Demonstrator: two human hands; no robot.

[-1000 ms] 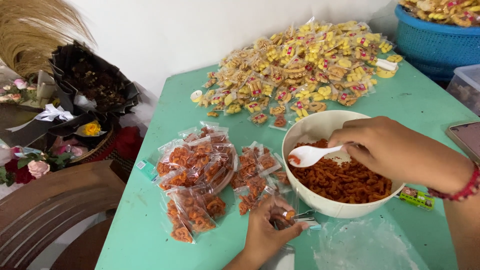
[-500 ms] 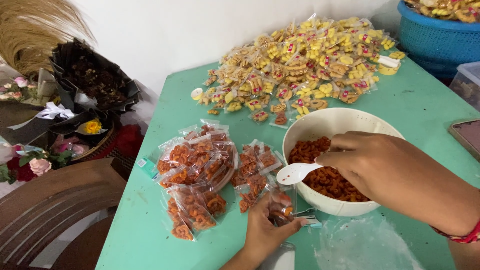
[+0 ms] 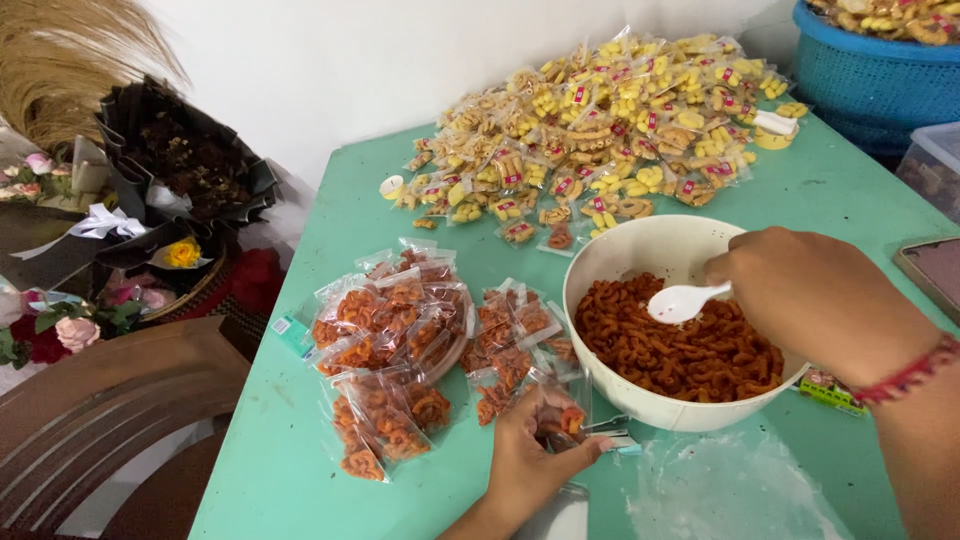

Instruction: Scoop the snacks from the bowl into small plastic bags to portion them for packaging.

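Observation:
A white bowl (image 3: 640, 245) of orange-red curled snacks (image 3: 690, 350) stands on the green table (image 3: 300, 470). My right hand (image 3: 815, 300) grips a white plastic spoon (image 3: 685, 302) over the snacks inside the bowl. Just left of the bowl, my left hand (image 3: 530, 465) holds a small clear bag (image 3: 560, 405) with a few snacks in it. A pile of filled small bags of the same snack (image 3: 400, 335) lies further left.
A large heap of bagged yellow snacks (image 3: 600, 140) covers the far side of the table. A blue basket (image 3: 870, 75) stands at the far right. Empty clear bags (image 3: 730, 490) lie near the front edge. A wooden chair (image 3: 90, 420) and flower bouquets (image 3: 170, 190) are at the left.
My right hand moved the spoon out toward the small bag and has now brought it back over the snacks in the bowl. My left hand keeps holding the bag.

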